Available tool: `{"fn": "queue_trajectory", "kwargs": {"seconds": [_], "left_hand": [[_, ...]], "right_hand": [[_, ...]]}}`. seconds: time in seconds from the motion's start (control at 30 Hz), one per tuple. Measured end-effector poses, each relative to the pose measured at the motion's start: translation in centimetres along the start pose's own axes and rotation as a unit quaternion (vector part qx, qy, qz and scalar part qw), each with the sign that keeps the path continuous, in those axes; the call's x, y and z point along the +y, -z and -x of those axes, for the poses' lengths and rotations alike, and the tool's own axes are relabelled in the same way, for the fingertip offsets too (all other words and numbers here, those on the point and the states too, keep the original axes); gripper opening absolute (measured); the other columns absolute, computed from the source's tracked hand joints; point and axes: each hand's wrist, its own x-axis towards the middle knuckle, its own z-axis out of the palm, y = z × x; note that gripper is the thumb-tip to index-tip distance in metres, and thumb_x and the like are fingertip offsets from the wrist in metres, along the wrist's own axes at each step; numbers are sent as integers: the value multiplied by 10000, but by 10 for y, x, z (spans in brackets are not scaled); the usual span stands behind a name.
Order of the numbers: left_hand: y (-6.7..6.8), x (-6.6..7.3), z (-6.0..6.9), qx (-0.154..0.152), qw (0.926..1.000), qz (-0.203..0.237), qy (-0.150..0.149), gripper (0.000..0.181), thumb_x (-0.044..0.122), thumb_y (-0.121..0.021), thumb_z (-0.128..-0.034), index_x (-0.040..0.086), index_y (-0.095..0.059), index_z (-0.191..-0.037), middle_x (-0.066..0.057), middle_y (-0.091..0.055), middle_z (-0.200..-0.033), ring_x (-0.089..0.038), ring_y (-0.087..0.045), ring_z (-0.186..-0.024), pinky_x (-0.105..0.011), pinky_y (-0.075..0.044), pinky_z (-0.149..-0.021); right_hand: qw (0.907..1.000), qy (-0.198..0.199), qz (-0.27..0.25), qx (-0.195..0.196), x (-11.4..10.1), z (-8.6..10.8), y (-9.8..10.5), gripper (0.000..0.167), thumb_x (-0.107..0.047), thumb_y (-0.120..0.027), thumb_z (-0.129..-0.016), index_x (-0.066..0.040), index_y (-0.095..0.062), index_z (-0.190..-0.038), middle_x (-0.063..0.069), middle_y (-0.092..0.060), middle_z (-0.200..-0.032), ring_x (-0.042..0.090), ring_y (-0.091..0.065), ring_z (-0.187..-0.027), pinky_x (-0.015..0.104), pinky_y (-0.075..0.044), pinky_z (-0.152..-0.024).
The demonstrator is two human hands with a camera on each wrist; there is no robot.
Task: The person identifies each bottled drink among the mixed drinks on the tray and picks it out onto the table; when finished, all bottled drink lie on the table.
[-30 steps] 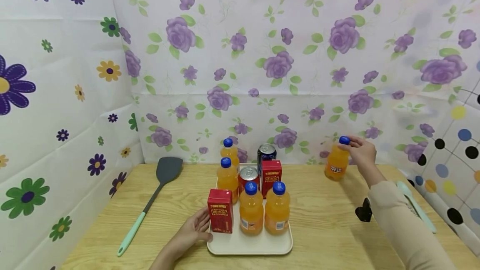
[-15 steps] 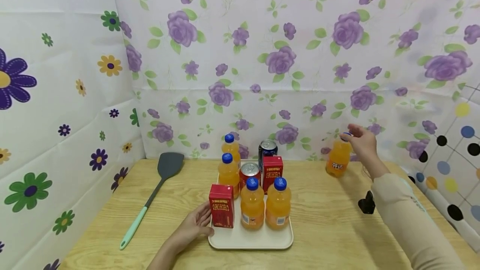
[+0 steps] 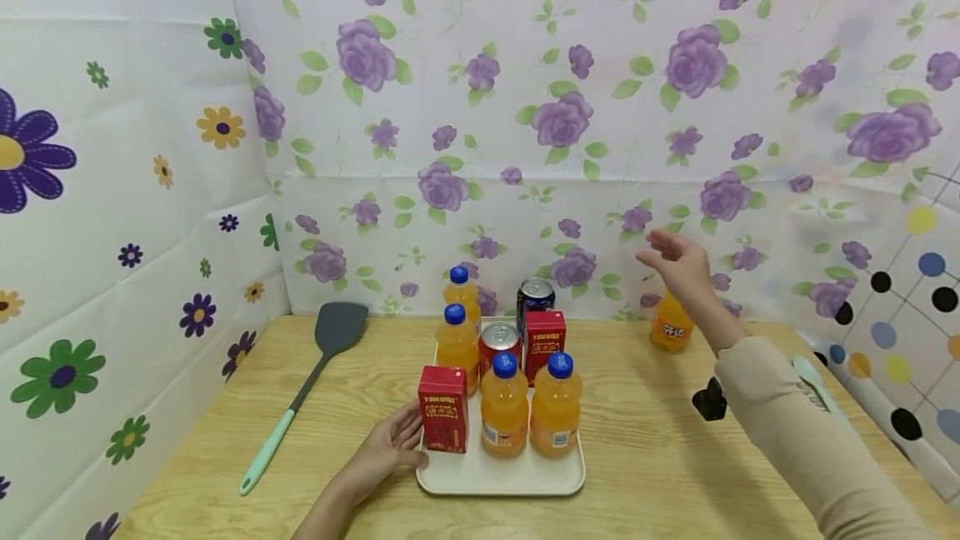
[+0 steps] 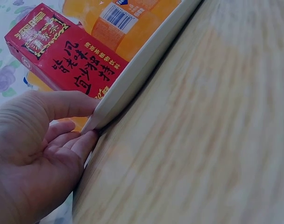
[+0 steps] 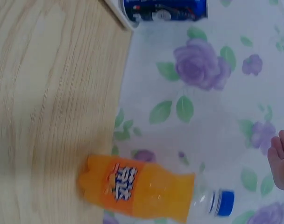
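My left hand holds the left edge of a cream tray; in the left wrist view the thumb lies over the rim, fingertips below. On the tray, a red drink carton is nearest that hand, beside two orange soda bottles. Behind them are two more bottles, a red can, a second red carton and a dark blue can. My right hand is raised with nothing in it, fingers apart. Another orange soda bottle stands upright on the table, partly hidden by it.
A grey spatula with a mint handle lies left of the tray. A small black object and a mint-handled utensil lie at the right. Flower-printed cloth closes off the table's back.
My right hand has left the bottle's cap, rising and shifting left; the bottle stays standing. The left hand keeps its place at the tray. The head view has tilted slightly.
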Motion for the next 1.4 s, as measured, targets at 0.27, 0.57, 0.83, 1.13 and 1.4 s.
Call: {"fn": "queue_trajectory", "kwargs": {"seconds": [0.27,0.57,0.83,1.13,1.4], "left_hand": [[-2,1,2,156,9998,113,35,912,-133,-670,-742,-87,-185,-1513,-310,-175,-1582,-441,-186,-1474,-333,-357,-1167],[-1,3,5,398,9990,190,107,873,-126,-684,-753,-82,-239,-1503,-304,-236,-1565,-426,-240,-1462,-290,-409,-1130],[-4,0,7,554,9981,274,59,833,-112,-710,-746,-97,-305,-1473,-323,-322,-1520,-422,-331,-1426,-272,-478,-1078],[-2,-4,8,655,9975,269,-31,805,-86,-748,-756,-94,-342,-1451,-302,-390,-1492,-372,-444,-1379,-291,-524,-1048],[-2,-2,10,718,9972,151,-160,786,-96,-750,-750,-103,-361,-1433,-291,-423,-1464,-306,-511,-1321,-317,-536,-1042]], "right_hand": [[9975,327,-221,-581,-22,3,-40,574,-191,-634,-951,25,-428,-1441,213,-471,-1478,354,-452,-1371,471,-350,-1203],[9919,524,-765,-873,-53,-2,-82,543,-128,-664,-925,44,-472,-1403,231,-499,-1447,355,-475,-1356,442,-375,-1191],[9862,893,-298,-1361,-70,-11,-111,534,-196,-682,-919,5,-513,-1383,200,-522,-1436,342,-483,-1355,440,-400,-1175],[9733,952,82,-2088,-69,-29,-150,572,-246,-667,-926,-27,-482,-1422,165,-503,-1467,347,-448,-1370,483,-387,-1178],[9503,811,320,-2988,-64,-33,-178,599,-287,-665,-925,-53,-469,-1441,170,-506,-1464,359,-471,-1354,515,-447,-1123]]}}
